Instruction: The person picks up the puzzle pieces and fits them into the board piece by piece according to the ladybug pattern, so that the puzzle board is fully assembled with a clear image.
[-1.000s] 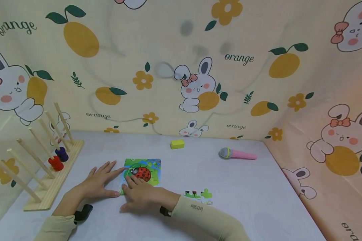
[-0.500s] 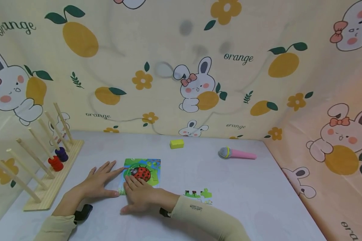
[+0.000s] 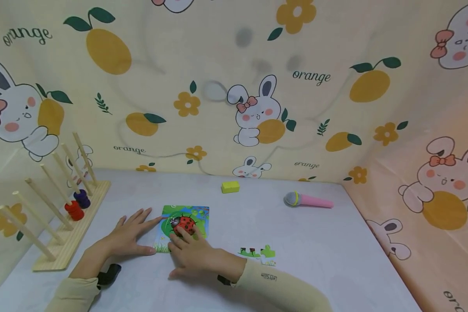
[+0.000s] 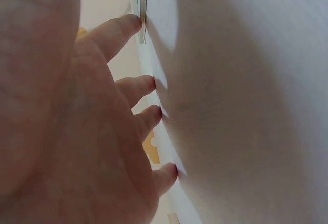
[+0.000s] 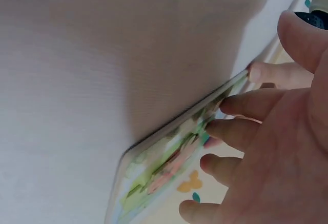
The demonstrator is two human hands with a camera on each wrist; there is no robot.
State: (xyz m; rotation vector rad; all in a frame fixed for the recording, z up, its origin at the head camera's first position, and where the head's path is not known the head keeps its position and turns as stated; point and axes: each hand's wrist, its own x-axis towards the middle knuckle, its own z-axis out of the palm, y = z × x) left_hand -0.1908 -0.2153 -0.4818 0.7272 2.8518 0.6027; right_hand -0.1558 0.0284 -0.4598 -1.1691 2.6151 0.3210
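A square ladybug puzzle (image 3: 200, 212) lies flat on the table, left of the middle. Along its left edge rests my left hand (image 3: 130, 236), fingers spread, with the index fingertip and thumb touching the board's side. My right hand (image 3: 193, 253) lies over the near right part of the puzzle, its straight fingers reaching onto the ladybug picture and hiding that part. In the right wrist view, fingertips touch or hover just above the puzzle (image 5: 164, 170); which of these I cannot tell. Loose puzzle pieces (image 3: 268, 251) lie right of the right forearm, partly behind the sleeve.
On the left stands a wooden peg rack (image 3: 64, 258) with red rings (image 3: 74, 211) and dark blue rings (image 3: 82, 199). A yellow block (image 3: 230, 187) sits at the back, and a pink toy microphone (image 3: 313, 201) lies at the back right. A printed cloth (image 3: 218, 52) hangs behind the table.
My right hand has slid rightward over the puzzle, from its lower left part onto the ladybug, uncovering the lower left corner. The left hand stays in place.
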